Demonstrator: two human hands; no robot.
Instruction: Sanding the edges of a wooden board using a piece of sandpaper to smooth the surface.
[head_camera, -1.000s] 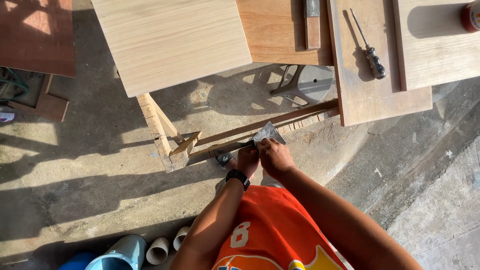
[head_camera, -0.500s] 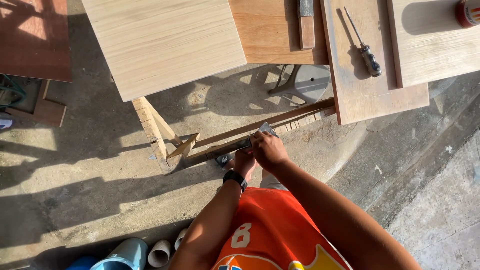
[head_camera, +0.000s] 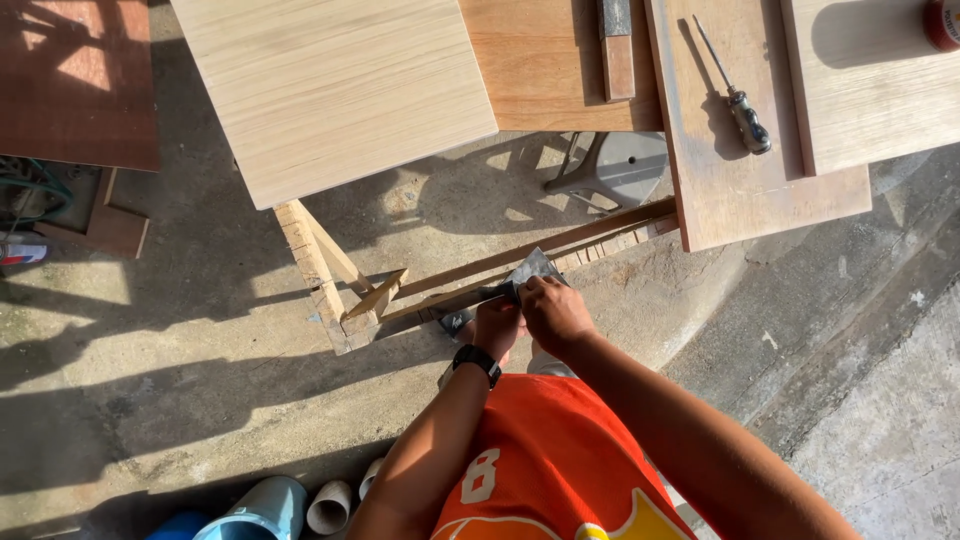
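Pinching the grey sheet of sandpaper in my right hand, I pressed it flat against the low wooden rail so it would bite, while my left hand closed alongside on the rail to steady it.

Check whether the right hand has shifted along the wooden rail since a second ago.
Cannot tell. The right hand presses the grey sheet at about the same spot on the wooden rail; the small offsets follow the camera's own shifts.
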